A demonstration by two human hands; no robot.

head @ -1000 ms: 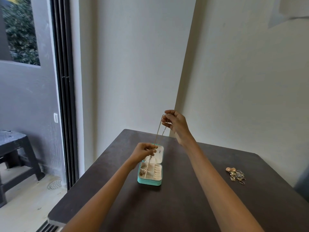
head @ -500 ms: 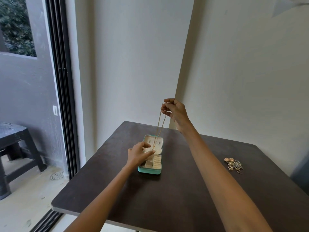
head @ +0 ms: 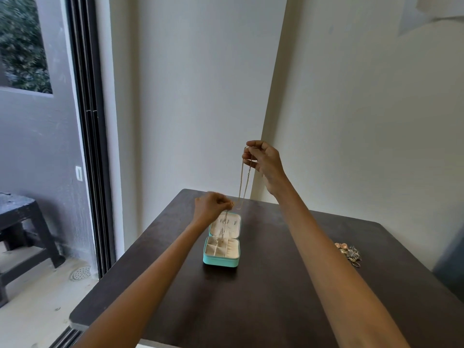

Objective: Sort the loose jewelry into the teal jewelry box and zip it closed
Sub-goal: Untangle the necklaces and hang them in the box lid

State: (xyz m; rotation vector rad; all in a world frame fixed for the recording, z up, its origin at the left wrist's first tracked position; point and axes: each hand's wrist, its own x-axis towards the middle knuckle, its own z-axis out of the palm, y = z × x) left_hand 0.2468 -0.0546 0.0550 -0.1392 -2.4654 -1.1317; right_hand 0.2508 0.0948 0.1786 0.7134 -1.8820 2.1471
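Observation:
The teal jewelry box [head: 220, 261] lies open on the dark table [head: 251, 310], its cream lid flat behind the divided tray. My right hand [head: 263, 159] is raised above the table's far edge and pinches the top of a thin gold chain [head: 242, 184]. The chain hangs down in a loop toward my left hand [head: 212, 205]. That hand hovers just above the box lid, fingers curled, pinching a chain whose lower end dangles into the box. A small pile of loose jewelry [head: 349, 252] lies on the table to the right.
Two cream walls meet in a corner right behind the table. A sliding glass door frame [head: 88, 134] stands at the left, with a dark stool [head: 22, 222] outside on the balcony floor.
My left hand rose from the box's tray to above the lid, lifting the chain's lower part. My right hand stays raised, holding the chain's top.

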